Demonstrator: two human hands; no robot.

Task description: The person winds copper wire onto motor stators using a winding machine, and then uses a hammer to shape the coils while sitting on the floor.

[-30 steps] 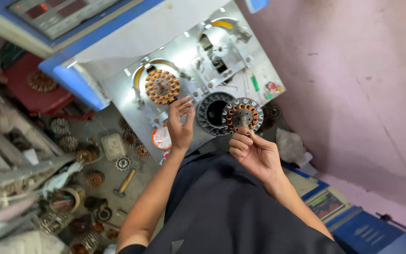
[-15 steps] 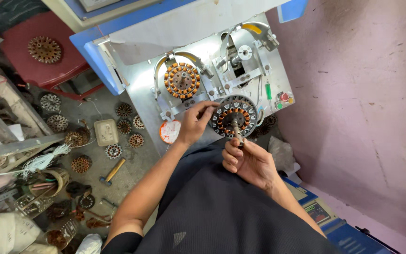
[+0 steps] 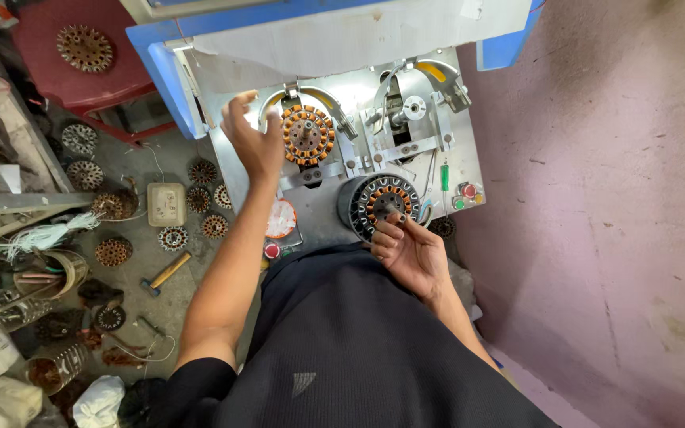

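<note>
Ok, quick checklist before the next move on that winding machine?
1. Left hand off the mounted stator: ok, raised beside it.
2. Mounted stator seated on its spindle: ok, looks centred.
3. Right hand holding the loose stator: ok, fingertips on its face.
4. Right-side spindle free: ok.
5. Wire threaded: cannot tell.

One wound stator (image 3: 307, 135) sits mounted far on the winding machine (image 3: 342, 47), another stator (image 3: 382, 204) near-right of it, loose stators (image 3: 200, 198) on the floor left.

Red stool (image 3: 81, 75), hammer (image 3: 166, 271), loose stators (image 3: 200, 198) on floor.
</note>
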